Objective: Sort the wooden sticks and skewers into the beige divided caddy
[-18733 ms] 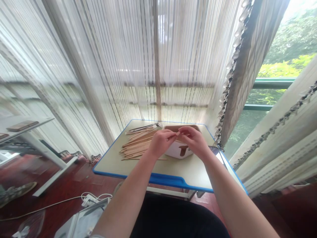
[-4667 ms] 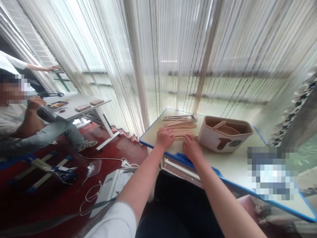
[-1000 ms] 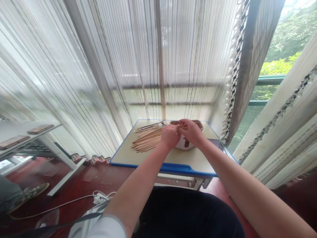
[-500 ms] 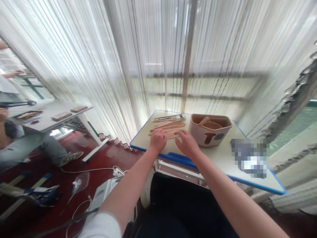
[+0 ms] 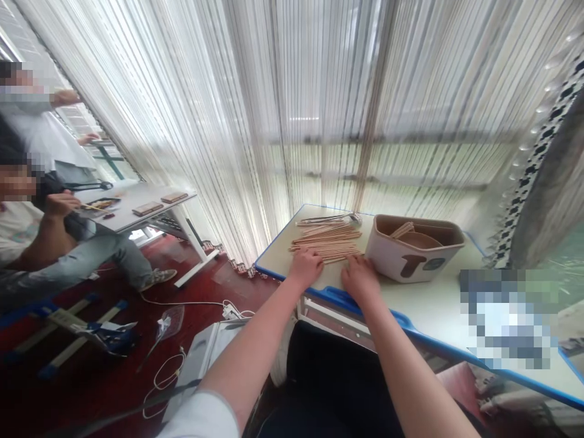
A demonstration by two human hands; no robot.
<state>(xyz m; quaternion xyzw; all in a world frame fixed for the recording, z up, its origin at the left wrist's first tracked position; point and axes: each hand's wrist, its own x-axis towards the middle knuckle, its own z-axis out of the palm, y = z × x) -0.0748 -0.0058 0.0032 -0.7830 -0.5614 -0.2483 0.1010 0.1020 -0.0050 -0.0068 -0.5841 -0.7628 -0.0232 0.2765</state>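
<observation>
Several wooden chopsticks lie spread side by side on the white table. My left hand is at their near left side, its fingers bent together over the nearest chopsticks. At the right ends of the same chopsticks is my right hand, fingers curled and pressed together against them. Both palms face down, so the exact grip of the fingertips is partly hidden. Behind the chopsticks lies a metal ladle with a long thin handle. Just right of my right hand stands a white and brown bin with wooden sticks inside.
A blurred-out object is on the table's right side. Striped sheer curtains hang behind it. At left, a person sits by another table; a second person stands behind. Cables and a folded blue-footed stand are on the red floor.
The view has shifted left, so the table appears farther right. My right hand has lowered, its fingers drawing in from a spread pose to the chopstick ends. The left hand stays by the chopsticks.
</observation>
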